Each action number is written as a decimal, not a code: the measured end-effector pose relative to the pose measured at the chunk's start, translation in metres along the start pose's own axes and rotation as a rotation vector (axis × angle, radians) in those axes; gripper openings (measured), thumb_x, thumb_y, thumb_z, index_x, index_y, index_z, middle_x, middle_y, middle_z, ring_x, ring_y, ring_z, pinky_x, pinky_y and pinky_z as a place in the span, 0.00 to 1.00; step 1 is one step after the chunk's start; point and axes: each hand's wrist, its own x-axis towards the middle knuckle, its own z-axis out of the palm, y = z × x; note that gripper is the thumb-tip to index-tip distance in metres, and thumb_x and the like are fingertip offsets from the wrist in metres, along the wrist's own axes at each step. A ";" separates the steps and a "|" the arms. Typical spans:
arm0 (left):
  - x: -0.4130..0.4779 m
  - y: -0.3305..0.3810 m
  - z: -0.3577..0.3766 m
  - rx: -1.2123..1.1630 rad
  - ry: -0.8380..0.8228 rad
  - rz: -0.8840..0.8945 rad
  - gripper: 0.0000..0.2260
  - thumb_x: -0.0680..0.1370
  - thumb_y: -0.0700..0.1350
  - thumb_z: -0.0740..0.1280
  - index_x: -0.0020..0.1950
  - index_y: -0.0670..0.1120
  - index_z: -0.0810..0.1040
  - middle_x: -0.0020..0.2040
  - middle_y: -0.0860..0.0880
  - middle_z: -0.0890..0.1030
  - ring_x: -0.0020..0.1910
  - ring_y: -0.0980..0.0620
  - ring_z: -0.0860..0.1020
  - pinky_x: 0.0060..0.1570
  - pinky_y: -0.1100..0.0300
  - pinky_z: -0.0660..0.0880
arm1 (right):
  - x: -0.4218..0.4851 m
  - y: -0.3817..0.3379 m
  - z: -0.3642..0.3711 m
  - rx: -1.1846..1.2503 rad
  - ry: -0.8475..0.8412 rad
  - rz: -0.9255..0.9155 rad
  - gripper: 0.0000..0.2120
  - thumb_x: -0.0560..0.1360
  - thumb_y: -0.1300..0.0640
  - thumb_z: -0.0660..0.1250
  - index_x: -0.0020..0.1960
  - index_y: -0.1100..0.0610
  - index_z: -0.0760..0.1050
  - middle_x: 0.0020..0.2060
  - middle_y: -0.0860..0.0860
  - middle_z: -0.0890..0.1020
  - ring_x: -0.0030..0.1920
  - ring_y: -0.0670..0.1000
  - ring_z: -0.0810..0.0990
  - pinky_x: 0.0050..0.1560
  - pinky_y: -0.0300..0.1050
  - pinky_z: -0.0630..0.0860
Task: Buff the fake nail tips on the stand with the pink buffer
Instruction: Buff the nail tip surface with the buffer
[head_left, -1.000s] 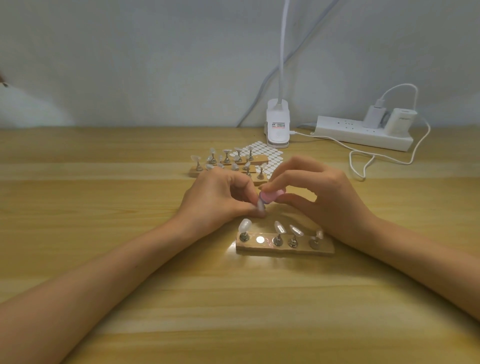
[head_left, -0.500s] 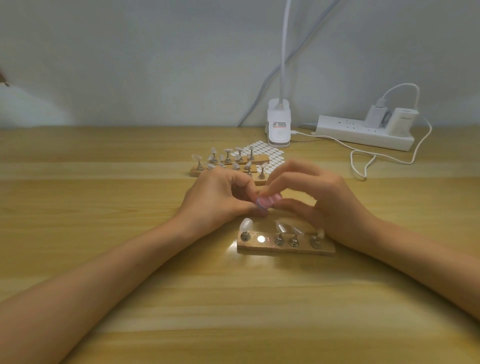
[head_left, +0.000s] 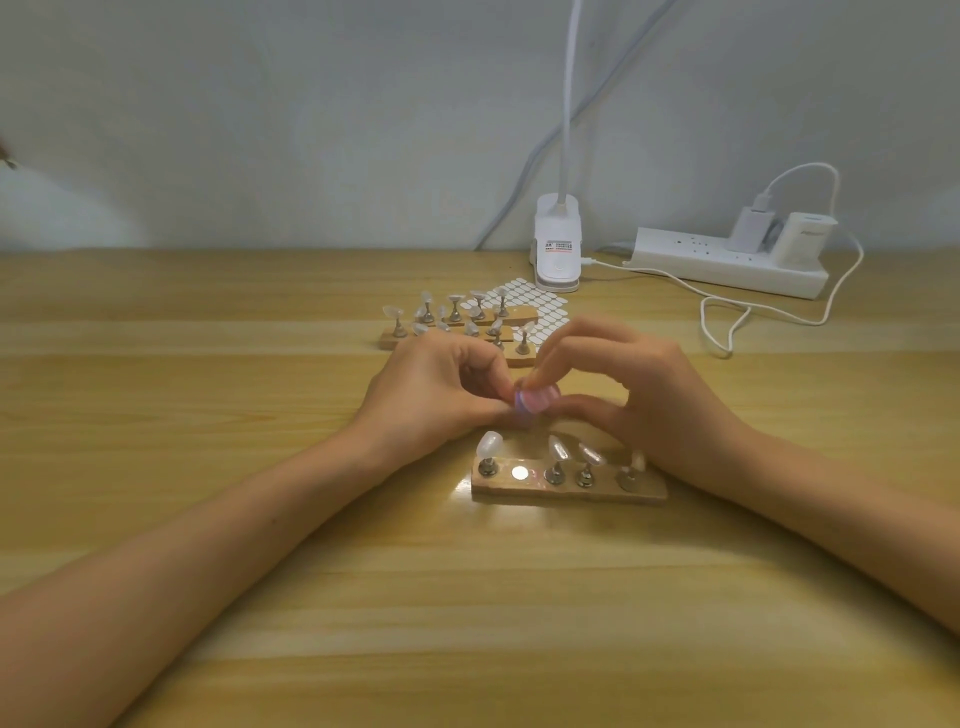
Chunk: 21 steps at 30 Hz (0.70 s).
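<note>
A wooden stand (head_left: 569, 491) lies in front of my hands with several pale nail tips (head_left: 558, 448) on metal pegs and one bare magnet spot (head_left: 519, 473). My right hand (head_left: 639, 400) pinches the small pink buffer (head_left: 537, 399) between thumb and fingers, just above and behind the stand. My left hand (head_left: 436, 395) is closed, its fingertips meeting the buffer's left end; a nail tip on a peg seems pinched there, mostly hidden by the fingers.
More wooden stands with nail tips (head_left: 457, 322) sit behind my hands, next to a sheet of white stickers (head_left: 540, 306). A white clip lamp (head_left: 557, 249) and a power strip (head_left: 727, 262) with chargers and a looping cable (head_left: 727, 327) stand at the back right.
The buffer has shifted slightly back and forth against my left fingertips; my right hand dipped lower and has risen again. The stand has not moved.
</note>
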 end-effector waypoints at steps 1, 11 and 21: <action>0.000 0.000 0.000 0.002 -0.002 0.001 0.10 0.65 0.47 0.82 0.31 0.55 0.82 0.33 0.54 0.84 0.38 0.57 0.82 0.51 0.42 0.79 | 0.001 0.001 0.000 0.004 0.006 0.030 0.05 0.71 0.65 0.77 0.45 0.62 0.82 0.44 0.56 0.81 0.45 0.55 0.81 0.48 0.51 0.77; -0.002 0.000 0.000 -0.019 -0.010 0.000 0.10 0.65 0.47 0.82 0.31 0.55 0.82 0.34 0.55 0.84 0.36 0.57 0.82 0.52 0.41 0.79 | -0.001 0.000 -0.001 0.003 0.019 0.034 0.06 0.70 0.66 0.77 0.46 0.63 0.82 0.44 0.56 0.80 0.44 0.55 0.80 0.48 0.51 0.77; -0.001 0.000 0.000 -0.002 0.007 0.010 0.11 0.65 0.48 0.82 0.30 0.58 0.82 0.33 0.55 0.84 0.35 0.59 0.81 0.50 0.43 0.80 | -0.002 0.000 0.000 -0.006 -0.017 0.007 0.05 0.72 0.65 0.76 0.46 0.62 0.82 0.45 0.56 0.81 0.46 0.55 0.80 0.47 0.53 0.77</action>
